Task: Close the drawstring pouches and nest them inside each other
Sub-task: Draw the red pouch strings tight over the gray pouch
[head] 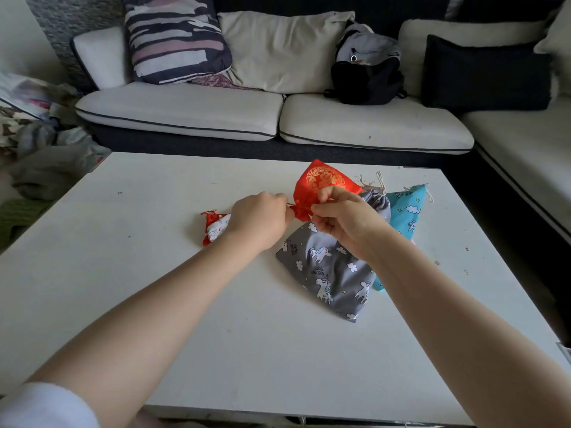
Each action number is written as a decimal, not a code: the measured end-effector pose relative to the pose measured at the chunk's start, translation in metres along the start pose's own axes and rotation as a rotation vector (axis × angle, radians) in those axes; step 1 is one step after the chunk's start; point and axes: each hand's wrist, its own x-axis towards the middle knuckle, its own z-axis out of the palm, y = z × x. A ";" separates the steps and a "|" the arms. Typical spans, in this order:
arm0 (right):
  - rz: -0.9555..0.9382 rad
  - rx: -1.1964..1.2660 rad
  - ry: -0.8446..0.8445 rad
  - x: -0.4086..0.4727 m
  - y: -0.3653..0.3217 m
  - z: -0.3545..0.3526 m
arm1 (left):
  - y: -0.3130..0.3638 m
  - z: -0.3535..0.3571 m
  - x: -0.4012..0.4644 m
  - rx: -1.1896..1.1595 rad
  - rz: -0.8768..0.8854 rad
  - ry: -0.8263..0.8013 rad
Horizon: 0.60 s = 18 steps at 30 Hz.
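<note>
Both hands are raised over the white tabletop (154,273) and meet at the gathered neck of a red pouch (321,185) with a gold emblem. The left hand (259,222) has its fingers curled at the neck's left side, pinching what looks like the red cord there. The right hand (343,216) grips the neck from the right, thumb on top and fingers curled underneath. The pouch body sticks up and away from the hands, held clear of the tabletop, and its mouth is cinched to a small ruffle between the two hands.

Directly under the right hand and wrist lies a grey unicorn pouch (327,273), flat on the tabletop, its drawstring top beyond the right hand. A blue pouch (408,211) lies to the right of that hand, partly tucked under the grey one. Just left of the left hand, partly hidden by the wrist, sits a small white pouch (216,228) with red trim.

Beyond the tabletop stands a sofa (185,109) with cushions and a dark backpack (367,75).
</note>
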 end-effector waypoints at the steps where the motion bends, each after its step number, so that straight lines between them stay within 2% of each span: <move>1: -0.009 -0.024 -0.006 0.001 0.000 0.001 | 0.001 -0.001 0.002 0.029 -0.011 -0.010; 5: -0.120 -0.152 -0.061 0.003 0.005 0.009 | -0.004 -0.001 0.009 -0.002 -0.071 -0.100; 13: -0.135 -0.088 -0.087 0.001 0.016 -0.002 | -0.003 0.003 0.010 -0.073 -0.042 -0.144; 15: -0.135 -0.115 -0.102 -0.002 0.014 -0.005 | -0.003 0.007 0.009 -0.305 -0.097 -0.189; 18: -0.104 -0.200 -0.102 -0.005 0.012 -0.014 | 0.000 0.010 0.009 -0.945 -0.221 -0.271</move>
